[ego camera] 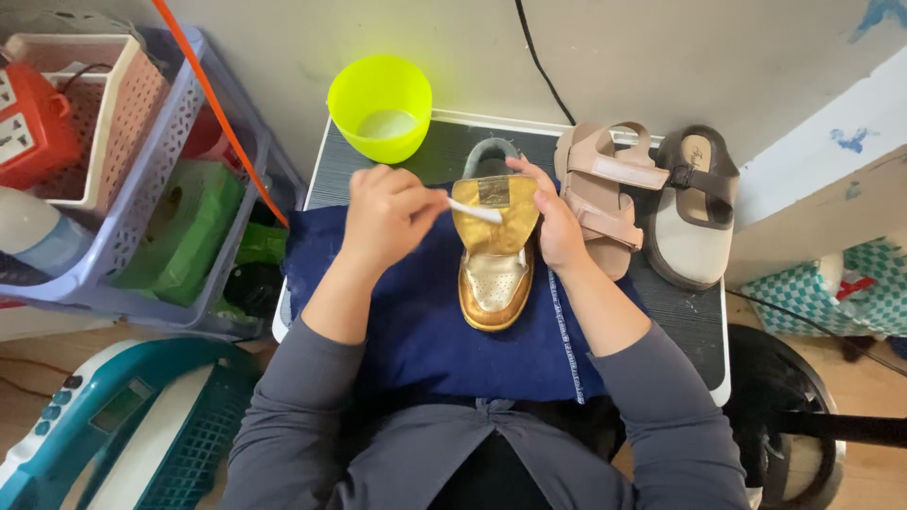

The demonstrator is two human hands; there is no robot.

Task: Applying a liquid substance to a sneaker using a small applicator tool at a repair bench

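A small gold shoe (494,274) lies on a dark blue cloth (425,321), toe toward me, its tongue pulled up. My left hand (385,215) grips a thin white brush (474,211) whose tip rests against the gold tongue. My right hand (556,219) holds the shoe's right side and tongue, keeping it steady.
A yellow-green bowl (380,106) stands at the table's far left corner. Two sandals, one beige (598,194) and one brown-grey (695,208), lie right of the shoe. Lilac baskets (203,123) with clutter stand at the left, a teal appliance (113,425) below them.
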